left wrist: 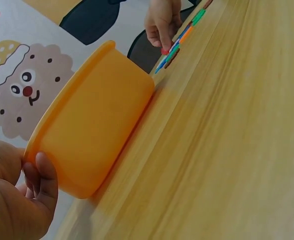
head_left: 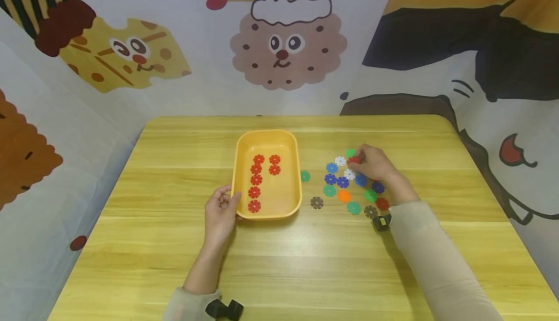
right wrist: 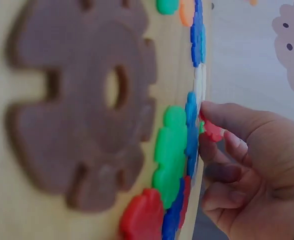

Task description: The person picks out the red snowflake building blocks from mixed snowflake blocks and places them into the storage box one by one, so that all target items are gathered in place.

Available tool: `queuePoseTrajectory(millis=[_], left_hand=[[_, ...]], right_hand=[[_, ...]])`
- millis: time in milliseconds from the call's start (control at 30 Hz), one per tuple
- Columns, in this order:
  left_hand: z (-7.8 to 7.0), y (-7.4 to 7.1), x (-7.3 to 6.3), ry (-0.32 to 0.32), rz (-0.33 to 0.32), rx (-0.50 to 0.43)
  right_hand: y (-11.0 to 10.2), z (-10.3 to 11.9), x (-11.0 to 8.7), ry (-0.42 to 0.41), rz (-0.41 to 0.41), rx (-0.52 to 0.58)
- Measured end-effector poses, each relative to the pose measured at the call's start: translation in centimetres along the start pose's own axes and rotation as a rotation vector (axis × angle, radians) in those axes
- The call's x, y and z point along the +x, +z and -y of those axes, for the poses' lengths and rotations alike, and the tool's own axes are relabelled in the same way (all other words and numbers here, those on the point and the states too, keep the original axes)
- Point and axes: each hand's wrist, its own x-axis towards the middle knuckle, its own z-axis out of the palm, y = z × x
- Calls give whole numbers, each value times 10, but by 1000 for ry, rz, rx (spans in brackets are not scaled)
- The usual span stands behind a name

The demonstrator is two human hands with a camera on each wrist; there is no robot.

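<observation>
My left hand [head_left: 220, 216] grips the left front rim of an orange-yellow plastic tray [head_left: 281, 197], thumb on the rim and fingers curled beneath. Inside lie red snowflake discs [head_left: 256, 179], several in a left column and two more at the upper right. Over the loose discs right of the tray, my right hand [head_left: 374, 163] pinches a red snowflake disc [right wrist: 213, 132] between thumb and fingertips. White [head_left: 349, 174], dark blue [head_left: 342, 182] and bright green discs [head_left: 370, 195] lie around that hand. Another red disc [head_left: 382, 204] rests below its wrist.
Nearer the tray are a teal disc [head_left: 305, 176] and a brown disc [head_left: 317, 203]; an orange disc [head_left: 344, 195] lies among the others. All rest flat on a wooden table [head_left: 279, 272]. A cartoon-printed cloth [head_left: 196, 102] hangs behind it.
</observation>
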Motion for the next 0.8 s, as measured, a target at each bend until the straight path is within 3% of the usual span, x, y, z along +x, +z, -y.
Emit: queuePoseTrajectory(millis=[400, 800], left_hand=[[0, -1, 0, -5, -1, 3], [-2, 0, -2, -10, 11, -5]], right_hand=[[-2, -8, -5, -85, 81, 20], [0, -8, -6, -103, 10, -8]])
